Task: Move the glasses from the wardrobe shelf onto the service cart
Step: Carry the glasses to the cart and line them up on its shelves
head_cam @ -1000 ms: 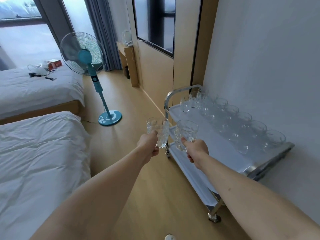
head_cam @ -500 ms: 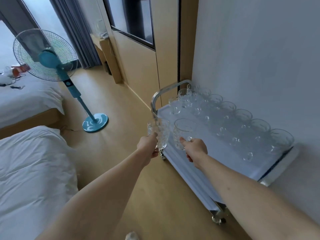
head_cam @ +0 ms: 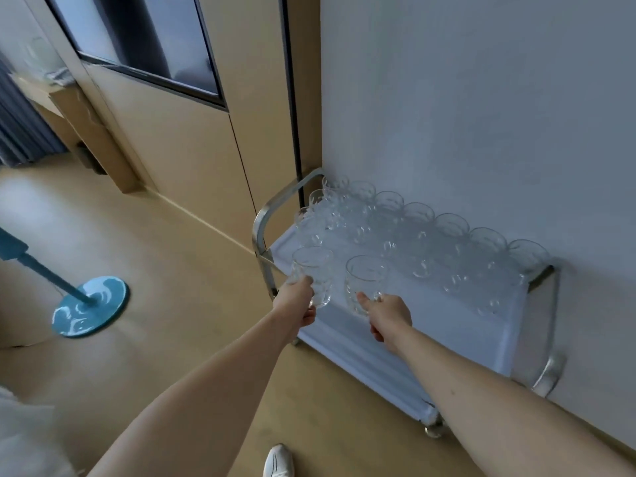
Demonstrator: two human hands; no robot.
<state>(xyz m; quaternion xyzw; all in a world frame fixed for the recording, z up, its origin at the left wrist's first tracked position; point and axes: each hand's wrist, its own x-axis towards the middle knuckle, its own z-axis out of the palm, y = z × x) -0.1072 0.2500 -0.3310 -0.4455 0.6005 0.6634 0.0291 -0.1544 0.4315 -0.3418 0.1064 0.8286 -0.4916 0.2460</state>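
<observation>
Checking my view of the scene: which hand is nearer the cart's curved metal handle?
Left. The left hand is just beside the handle, at the cart's end; the right hand is farther along the cart's front edge.

**Two glasses held over the cart**

The service cart point(head_cam: 481, 325), steel-framed with a white top, stands against the wall. A row of clear glasses point(head_cam: 451, 225) lines the cart's wall side, upright, with more clustered at its far end by the handle. Two more patterned clear glasses are held upright above the cart's near edge: the left glass point(head_cam: 311, 270) over the handle corner, the right glass point(head_cam: 365, 278) just beside it.
</observation>
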